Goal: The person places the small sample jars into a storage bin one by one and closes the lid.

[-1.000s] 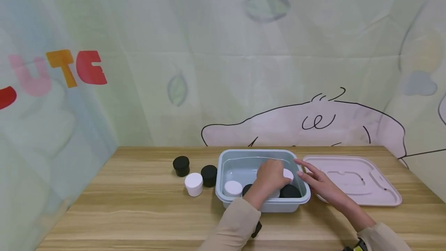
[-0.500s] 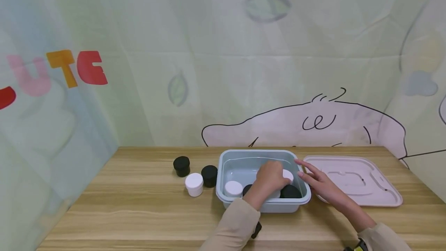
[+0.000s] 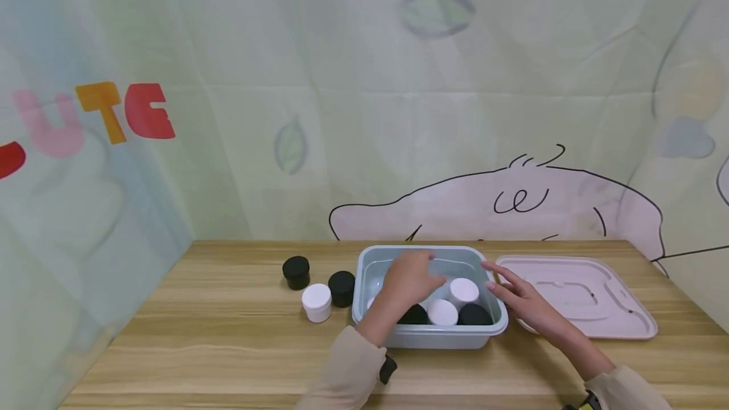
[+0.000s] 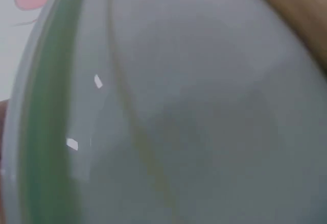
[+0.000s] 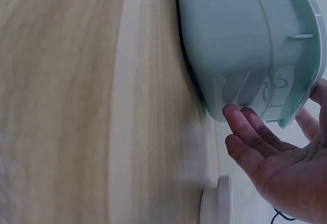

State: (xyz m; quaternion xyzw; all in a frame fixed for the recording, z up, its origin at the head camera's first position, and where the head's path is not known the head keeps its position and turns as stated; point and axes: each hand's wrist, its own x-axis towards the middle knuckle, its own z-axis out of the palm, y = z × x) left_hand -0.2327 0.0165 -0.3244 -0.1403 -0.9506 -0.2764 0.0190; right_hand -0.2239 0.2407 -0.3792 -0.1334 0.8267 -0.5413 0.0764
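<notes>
Head high; wrists beside bin (image 3: 433,334)

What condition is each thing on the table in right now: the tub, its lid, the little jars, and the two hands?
Grey tub: open, lid off, holding several jars.
Pink lid: lying flat on the table, right of the tub.
Jars in the tub: black and white, upright, capped.
Three jars on the table: upright, capped, left of the tub.
Left hand: inside the tub, fingers relaxed, holding nothing visible.
Right hand: open, fingers against the tub's right wall.

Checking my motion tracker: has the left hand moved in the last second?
Yes. The left hand moved left and toward the bin's far wall, uncovering white jars.
</notes>
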